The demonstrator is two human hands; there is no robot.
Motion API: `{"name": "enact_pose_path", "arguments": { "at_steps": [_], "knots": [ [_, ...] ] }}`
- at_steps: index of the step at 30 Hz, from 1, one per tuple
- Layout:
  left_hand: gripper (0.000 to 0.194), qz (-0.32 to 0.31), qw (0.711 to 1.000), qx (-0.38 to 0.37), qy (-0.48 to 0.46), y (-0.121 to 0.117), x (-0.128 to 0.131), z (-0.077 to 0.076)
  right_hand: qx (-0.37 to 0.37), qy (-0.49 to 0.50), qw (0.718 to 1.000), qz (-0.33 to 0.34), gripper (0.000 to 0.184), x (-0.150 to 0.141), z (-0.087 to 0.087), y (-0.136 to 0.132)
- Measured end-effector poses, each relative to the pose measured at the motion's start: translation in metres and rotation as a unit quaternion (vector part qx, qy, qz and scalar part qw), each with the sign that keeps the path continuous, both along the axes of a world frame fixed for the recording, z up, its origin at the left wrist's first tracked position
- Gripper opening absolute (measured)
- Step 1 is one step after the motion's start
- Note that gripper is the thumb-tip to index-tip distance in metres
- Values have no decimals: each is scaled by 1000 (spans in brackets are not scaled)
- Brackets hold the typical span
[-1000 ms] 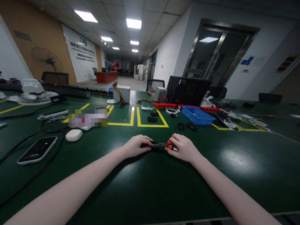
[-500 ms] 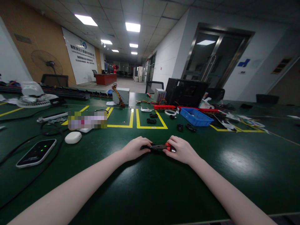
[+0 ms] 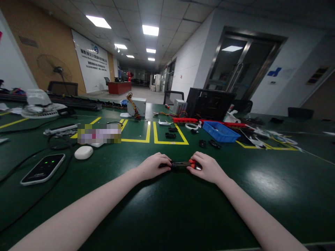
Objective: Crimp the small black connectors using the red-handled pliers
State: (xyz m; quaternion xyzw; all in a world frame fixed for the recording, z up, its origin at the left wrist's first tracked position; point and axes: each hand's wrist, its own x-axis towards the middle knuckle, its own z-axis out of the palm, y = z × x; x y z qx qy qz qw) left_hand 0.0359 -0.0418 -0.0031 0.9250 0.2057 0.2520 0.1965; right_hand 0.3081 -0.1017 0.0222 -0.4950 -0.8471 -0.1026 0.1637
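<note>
My right hand (image 3: 205, 167) is closed around the red-and-black handles of a pair of needle-nose pliers (image 3: 186, 164). The narrow metal jaws point left, toward the fingertips of my left hand (image 3: 155, 166). Those fingers are pinched on a small black part (image 3: 164, 165), mostly covered by them, so its kind cannot be made out. The pliers' tips meet or nearly meet this part; whether they grip it is too small to tell. Both hands are low over the green table (image 3: 167, 209).
Beyond my hands lie small black pieces (image 3: 170, 135) inside yellow tape lines and a blue bin (image 3: 221, 131). A black computer case (image 3: 209, 103) and a power supply unit (image 3: 138, 107) stand farther back. To the left are a phone-like device (image 3: 43, 169), a white rounded case (image 3: 83, 152) and black cables.
The view has shifted slightly. My right hand and the pliers have moved a little to the right, a bit farther from my left hand. Both hands keep their grips.
</note>
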Motion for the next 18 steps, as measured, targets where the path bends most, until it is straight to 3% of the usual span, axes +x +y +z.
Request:
{"name": "enact_pose_path", "arguments": {
  "at_steps": [18],
  "knots": [
    [12, -4, 1000, 3, 5, -1, -1, 1, 26, 3, 1000, 9, 23, -6, -4, -1]
  ]
}}
